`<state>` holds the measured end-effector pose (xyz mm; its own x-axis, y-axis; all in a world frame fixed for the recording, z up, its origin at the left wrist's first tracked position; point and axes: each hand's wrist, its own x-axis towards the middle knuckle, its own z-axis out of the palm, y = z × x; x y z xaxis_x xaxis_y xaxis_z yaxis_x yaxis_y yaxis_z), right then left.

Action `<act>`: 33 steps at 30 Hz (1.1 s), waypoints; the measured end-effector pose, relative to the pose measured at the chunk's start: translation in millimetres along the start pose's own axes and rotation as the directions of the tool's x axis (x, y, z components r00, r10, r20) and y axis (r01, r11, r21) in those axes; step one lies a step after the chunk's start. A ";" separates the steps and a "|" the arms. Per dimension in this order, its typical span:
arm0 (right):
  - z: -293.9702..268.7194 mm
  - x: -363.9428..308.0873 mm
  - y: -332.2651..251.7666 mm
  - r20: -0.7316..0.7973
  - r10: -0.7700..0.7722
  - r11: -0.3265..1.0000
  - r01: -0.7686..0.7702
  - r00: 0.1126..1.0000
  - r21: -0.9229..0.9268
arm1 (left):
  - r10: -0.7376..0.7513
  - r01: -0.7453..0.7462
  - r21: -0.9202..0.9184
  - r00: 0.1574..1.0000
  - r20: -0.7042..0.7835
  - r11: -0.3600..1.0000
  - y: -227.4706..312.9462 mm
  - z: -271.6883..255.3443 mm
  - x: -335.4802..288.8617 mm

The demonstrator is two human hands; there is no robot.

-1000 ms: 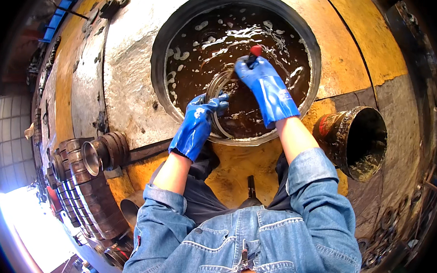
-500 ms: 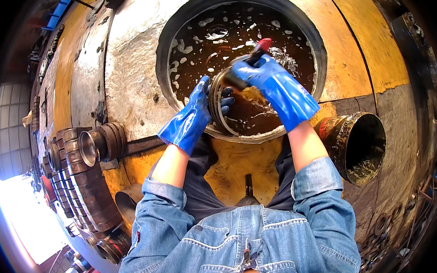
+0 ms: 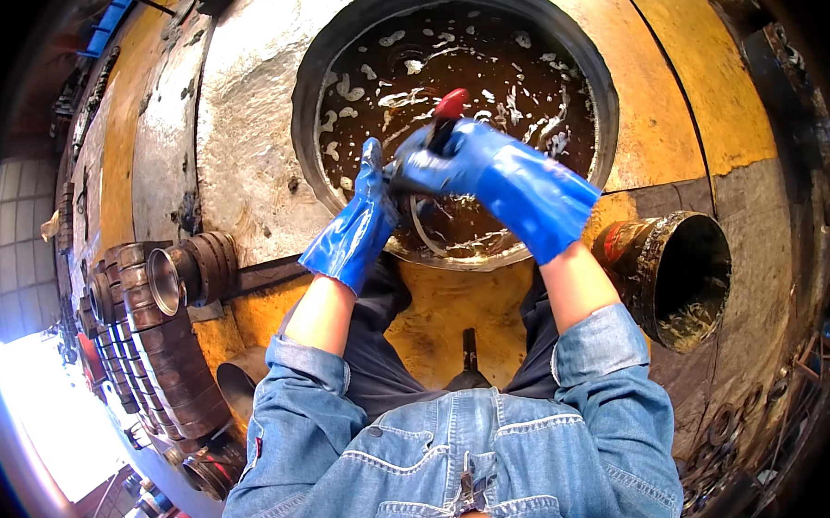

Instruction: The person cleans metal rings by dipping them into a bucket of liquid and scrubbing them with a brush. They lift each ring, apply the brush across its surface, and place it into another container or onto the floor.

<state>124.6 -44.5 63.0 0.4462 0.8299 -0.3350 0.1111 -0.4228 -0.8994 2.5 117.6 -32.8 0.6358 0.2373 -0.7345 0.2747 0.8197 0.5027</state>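
Observation:
Both my hands wear blue rubber gloves and meet over a round black tub (image 3: 310, 134) of brown, foamy liquid (image 3: 524, 88). My left hand (image 3: 354, 221) is closed around a grooved metal ring (image 3: 423, 233), held tilted at the near left of the tub. Most of the ring is hidden behind my right glove. In my right hand (image 3: 470, 161) is a brush (image 3: 452, 104) with a black handle and a red end that points up and away. Its working end lies against the ring beside my left fingers, hidden and blurred by motion.
To the right, an open metal cylinder (image 3: 673, 280) lies on its side. Dark metal rings (image 3: 206, 268) and a row of stacked grooved parts (image 3: 165, 368) lie at the left. Several loose rings (image 3: 732, 430) are at the lower right. Worn yellow plates (image 3: 662, 112) surround the tub.
My right hand has moved left and toward me with the brush, across the ring, covering more of it. The left hand has stayed nearly in place. The foam has shifted.

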 end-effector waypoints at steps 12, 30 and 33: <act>-27.7 9.9 79.7 -0.551 0.268 0.947 -0.321 0.790 0.001 | -0.102 0.019 0.337 0.968 0.229 0.941 4.2 12.2 -30.6; -68.5 -12.0 132.3 -0.658 0.153 0.988 -0.114 0.738 0.102 | -0.277 0.342 -0.040 0.819 0.503 0.939 -1.9 -3.9 6.0; -67.0 -2.3 103.8 -0.304 0.130 0.921 -0.002 0.944 0.389 | 0.028 -0.163 0.360 0.936 0.352 0.918 -7.2 4.1 -25.5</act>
<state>194.5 -114.7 -10.8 0.7053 0.6177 -0.3480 -0.2442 -0.2491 -0.9372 -12.7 103.5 -15.9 0.8566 0.0617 -0.5124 0.4083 0.5261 0.7460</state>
